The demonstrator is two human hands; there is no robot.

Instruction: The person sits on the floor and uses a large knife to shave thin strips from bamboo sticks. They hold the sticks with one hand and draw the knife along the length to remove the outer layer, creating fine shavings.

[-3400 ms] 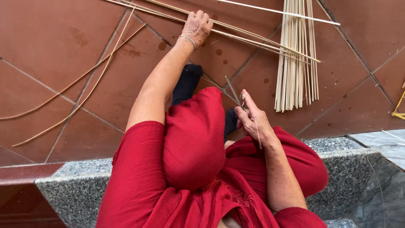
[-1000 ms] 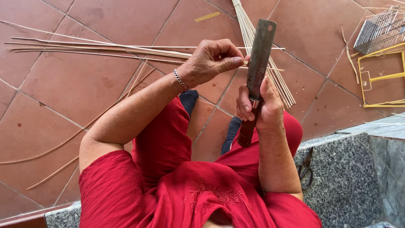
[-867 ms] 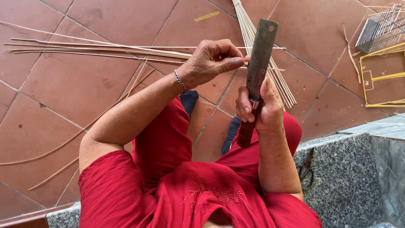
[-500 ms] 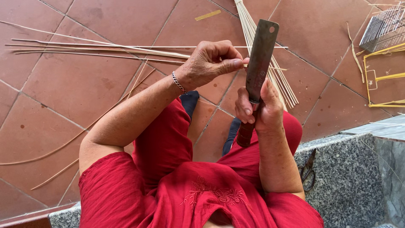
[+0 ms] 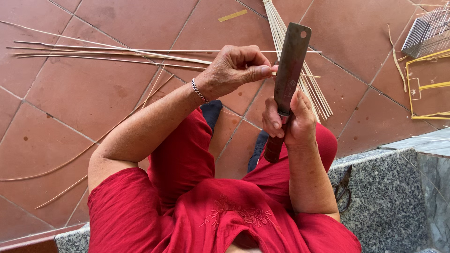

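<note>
Seated on a grey stone ledge (image 5: 375,187) in red clothing, a person grips a heavy flat-bladed knife (image 5: 288,75) upright at centre frame, the right hand (image 5: 288,124) clenched round its dark handle so the blade edge faces the work. The left hand (image 5: 234,70) pinches the end of a thin bamboo strip (image 5: 140,50) against that blade, the strip running out level toward the upper left, apparently kept taut for splitting. More strips lie on the red tiled floor (image 5: 93,103), a pale bundle (image 5: 309,84) fans out behind the knife, and scissors (image 5: 344,187) rest on the ledge at lower right.
</note>
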